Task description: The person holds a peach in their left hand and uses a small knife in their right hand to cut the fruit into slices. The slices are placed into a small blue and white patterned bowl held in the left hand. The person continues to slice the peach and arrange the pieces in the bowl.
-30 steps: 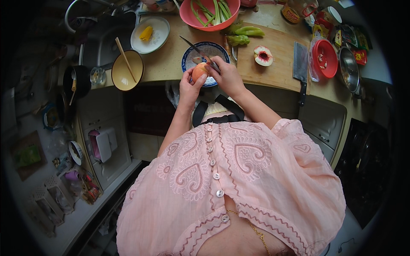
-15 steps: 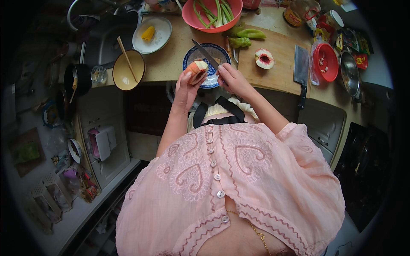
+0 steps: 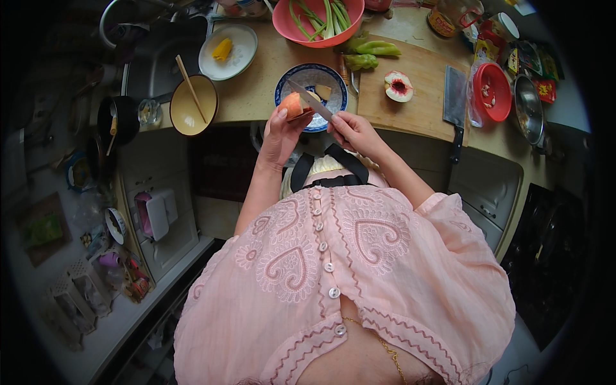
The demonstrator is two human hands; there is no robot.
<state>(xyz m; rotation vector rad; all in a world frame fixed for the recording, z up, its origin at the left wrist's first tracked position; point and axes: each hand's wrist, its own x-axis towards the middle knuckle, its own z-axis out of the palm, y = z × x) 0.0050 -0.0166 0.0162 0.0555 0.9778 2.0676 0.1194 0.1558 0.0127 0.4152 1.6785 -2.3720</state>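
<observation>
while the left hand grips fruit and the right hand a knife, a cleaver overhangs the counter.

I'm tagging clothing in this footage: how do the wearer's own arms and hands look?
The left hand and right hand are bare, with no gloves, rings or wristbands to be made out. The forearms are uncovered. The right sleeve is loose, pale pink, embroidered cloth.

Knife blade: smooth metal; cutting board: matt wood; blouse: cloth.
</observation>
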